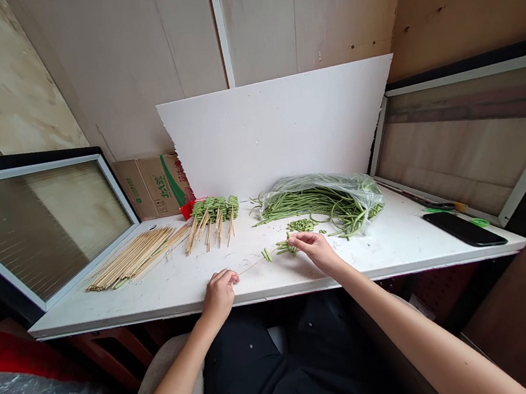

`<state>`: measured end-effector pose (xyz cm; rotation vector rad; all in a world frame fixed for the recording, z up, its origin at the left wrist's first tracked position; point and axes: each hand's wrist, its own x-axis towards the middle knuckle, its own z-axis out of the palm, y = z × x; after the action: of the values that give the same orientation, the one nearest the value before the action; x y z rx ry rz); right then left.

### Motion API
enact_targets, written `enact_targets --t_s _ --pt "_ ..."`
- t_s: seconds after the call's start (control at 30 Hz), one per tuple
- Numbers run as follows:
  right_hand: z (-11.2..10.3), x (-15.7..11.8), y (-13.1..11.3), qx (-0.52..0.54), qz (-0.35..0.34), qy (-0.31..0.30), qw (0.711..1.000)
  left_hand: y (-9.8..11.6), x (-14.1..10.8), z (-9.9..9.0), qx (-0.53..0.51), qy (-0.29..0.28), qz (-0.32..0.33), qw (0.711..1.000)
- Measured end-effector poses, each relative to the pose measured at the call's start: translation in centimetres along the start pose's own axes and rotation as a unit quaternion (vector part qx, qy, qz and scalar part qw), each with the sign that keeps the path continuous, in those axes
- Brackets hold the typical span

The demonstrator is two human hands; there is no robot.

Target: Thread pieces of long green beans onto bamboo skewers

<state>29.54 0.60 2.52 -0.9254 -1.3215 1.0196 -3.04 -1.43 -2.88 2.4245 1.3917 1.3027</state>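
Observation:
My left hand (221, 291) is closed around the near end of a thin wooden skewer (250, 267), which points right across the white table. Cut green bean pieces (266, 256) show at the skewer's far end; whether they are threaded on it or lie beside it I cannot tell. My right hand (316, 252) pinches a short green bean piece (290, 239) over a small group of cut pieces (282, 247). Just behind that hand is a pile of more cut pieces (301, 225).
Bare skewers (132, 256) lie in a heap at left. Filled bean skewers (215, 208) stack beside a cardboard box (156, 186). A clear plastic bag (335, 180) holds long green beans (304, 204). A black phone (464, 229) and scissors (423, 201) lie at right. A white board (277, 131) stands behind.

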Motion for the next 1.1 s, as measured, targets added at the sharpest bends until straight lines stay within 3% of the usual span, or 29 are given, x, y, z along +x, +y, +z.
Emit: enact_targets --t_s 0.17,0.33,0.5,0.83,1.1 --pt "-0.4 0.3 0.1 -0.006 0.006 0.001 1.000 -0.3 0.2 0.4 -0.021 -0.004 0.004 1.000" --pt "-1.2 0.8 1.0 0.018 0.018 0.041 0.999 0.2 0.4 0.5 -0.038 0.034 0.030 0.998" --pt "-1.3 1.0 1.7 0.037 0.019 0.030 0.999 0.7 0.4 -0.1 -0.030 0.052 0.047 0.997" --pt "1.8 -0.4 1.4 -0.007 0.015 0.017 1.000 1.0 0.2 0.5 -0.026 0.055 0.045 0.997" --pt "2.9 -1.0 0.6 0.005 0.035 0.004 0.999 1.4 0.1 0.0 -0.007 0.099 0.054 0.994"
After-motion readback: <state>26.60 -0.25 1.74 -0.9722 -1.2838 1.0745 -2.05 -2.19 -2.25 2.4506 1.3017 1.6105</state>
